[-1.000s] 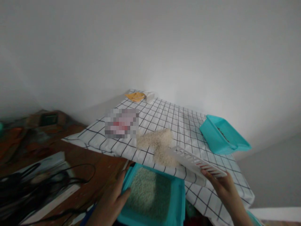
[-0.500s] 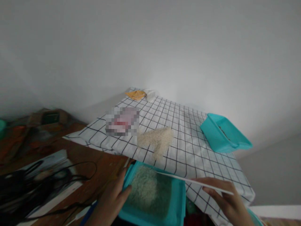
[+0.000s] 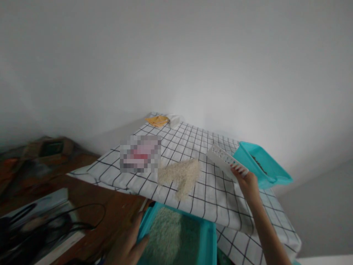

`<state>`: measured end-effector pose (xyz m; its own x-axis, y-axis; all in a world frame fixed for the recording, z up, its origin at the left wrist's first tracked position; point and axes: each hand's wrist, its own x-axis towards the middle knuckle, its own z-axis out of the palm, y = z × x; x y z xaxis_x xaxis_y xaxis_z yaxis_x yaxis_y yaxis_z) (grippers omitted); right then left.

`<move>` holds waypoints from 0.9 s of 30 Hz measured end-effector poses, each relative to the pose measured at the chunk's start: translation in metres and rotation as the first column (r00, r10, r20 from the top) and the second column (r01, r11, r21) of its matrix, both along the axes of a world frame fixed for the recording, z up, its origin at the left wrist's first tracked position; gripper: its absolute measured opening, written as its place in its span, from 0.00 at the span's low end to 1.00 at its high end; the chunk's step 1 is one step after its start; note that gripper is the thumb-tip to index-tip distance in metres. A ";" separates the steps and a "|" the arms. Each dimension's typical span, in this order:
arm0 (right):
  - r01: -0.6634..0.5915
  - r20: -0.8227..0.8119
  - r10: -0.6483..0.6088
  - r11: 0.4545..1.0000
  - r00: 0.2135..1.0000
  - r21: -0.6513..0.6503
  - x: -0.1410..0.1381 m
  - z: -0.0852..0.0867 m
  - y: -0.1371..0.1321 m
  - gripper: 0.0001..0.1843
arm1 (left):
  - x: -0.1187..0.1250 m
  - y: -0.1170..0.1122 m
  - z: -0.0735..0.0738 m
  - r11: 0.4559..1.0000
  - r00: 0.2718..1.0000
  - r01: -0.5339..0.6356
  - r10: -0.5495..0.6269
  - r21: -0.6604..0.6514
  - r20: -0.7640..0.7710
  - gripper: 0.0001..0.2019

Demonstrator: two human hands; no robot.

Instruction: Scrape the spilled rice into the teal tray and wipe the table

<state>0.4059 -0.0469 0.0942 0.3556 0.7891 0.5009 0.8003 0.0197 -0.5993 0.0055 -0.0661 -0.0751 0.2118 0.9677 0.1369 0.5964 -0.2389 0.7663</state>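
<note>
I have open checked cloth (image 3: 217,204) between the grain pile (image 3: 182,175) and turquoise bin (image 3: 271,165); the teal tray (image 3: 210,239) sits below the cloth's front edge. My right hand (image 3: 248,186), arm outstretched, grasps the white slotted piece (image 3: 221,161) over the cloth; my left hand (image 3: 130,246) clasps the tray's left rim.

The cloth-covered worktop (image 3: 215,211) is white with a grid of thin black lines. Toward its near edge, loose grains (image 3: 179,175) are beige; below that edge, a turquoise tray (image 3: 208,239) holds pale, greenish-cream grain (image 3: 162,235). The slotted basket (image 3: 220,160) is plain white. Near the right edge, a turquoise bin (image 3: 248,167) contains dark brown bits (image 3: 259,165). Toward the left edge, a pixelated item (image 3: 142,152) shows pink and red; at the far-left corner, folded material (image 3: 156,120) is mustard yellow.
</note>
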 end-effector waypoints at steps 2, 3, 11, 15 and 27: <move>-0.003 0.032 0.003 1.000 0.999 -0.005 0.000 -0.003 0.008 0.24 | 0.004 -0.001 0.004 0.999 0.999 -0.041 0.041 0.031 0.000 0.24; -0.012 0.039 0.012 1.000 0.999 -0.006 -0.001 -0.003 0.008 0.24 | 0.006 -0.002 0.006 0.998 0.998 -0.056 0.056 0.042 -0.001 0.24; -0.174 -0.021 0.173 0.980 0.985 -0.101 -0.024 -0.001 -0.035 0.21 | 0.010 -0.003 -0.006 0.992 0.992 -0.121 0.121 -0.041 0.020 0.25; -0.182 -0.090 0.171 0.973 0.981 -0.140 -0.036 -0.002 -0.063 0.19 | 0.007 -0.003 -0.026 0.995 0.997 -0.051 0.055 -0.090 0.045 0.29; -0.260 -0.130 0.235 0.939 0.963 -0.225 -0.063 0.001 -0.114 0.17 | 0.007 -0.003 -0.012 0.995 0.999 -0.038 0.037 -0.093 -0.014 0.30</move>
<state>0.3433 -0.1608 0.0953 0.1720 0.9501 0.2604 0.7243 0.0572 -0.6871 0.0129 -0.0693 -0.0875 0.1764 0.9834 0.0434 0.6134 -0.1443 0.7764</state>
